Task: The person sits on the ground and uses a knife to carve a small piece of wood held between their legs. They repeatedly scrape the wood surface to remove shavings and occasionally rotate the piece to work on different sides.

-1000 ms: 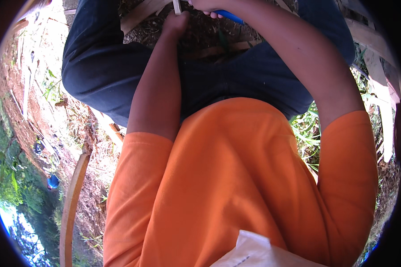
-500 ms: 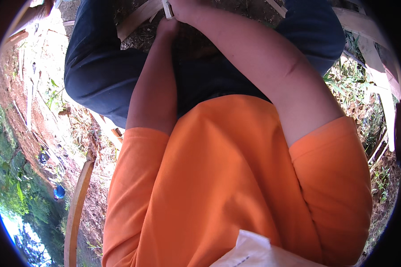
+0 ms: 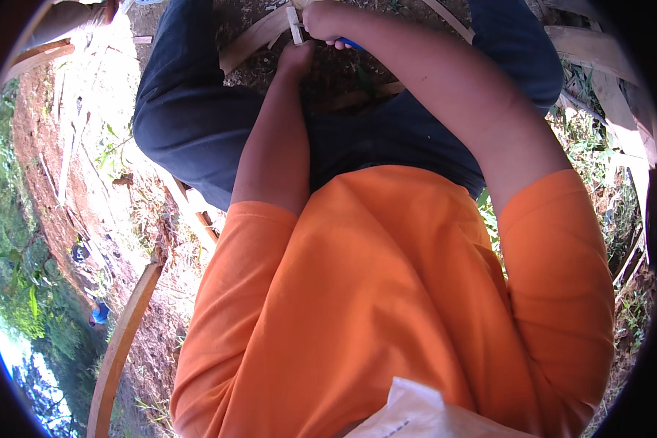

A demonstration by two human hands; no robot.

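Near the top edge, between my bent legs in dark trousers, my left hand (image 3: 296, 60) is closed around the lower end of a short, pale wooden stick (image 3: 294, 26). My right hand (image 3: 324, 20) is just to the right of the stick, with its fingers curled around a tool whose blue handle (image 3: 352, 44) sticks out below the palm. What the tool's working end looks like is hidden or too small to tell, so its kind is unclear. Both forearms reach forward from orange sleeves.
A flat wooden board (image 3: 254, 38) lies on the dark soil behind the stick. More planks (image 3: 595, 51) lie at the upper right. At the left, a long wooden strip (image 3: 124, 343) rises beside sunlit ground. Someone in blue (image 3: 100, 314) is far off at left.
Both hands show lower and further right in the picture. My right hand has shifted to the stick's right side, and the blue handle has come into view.
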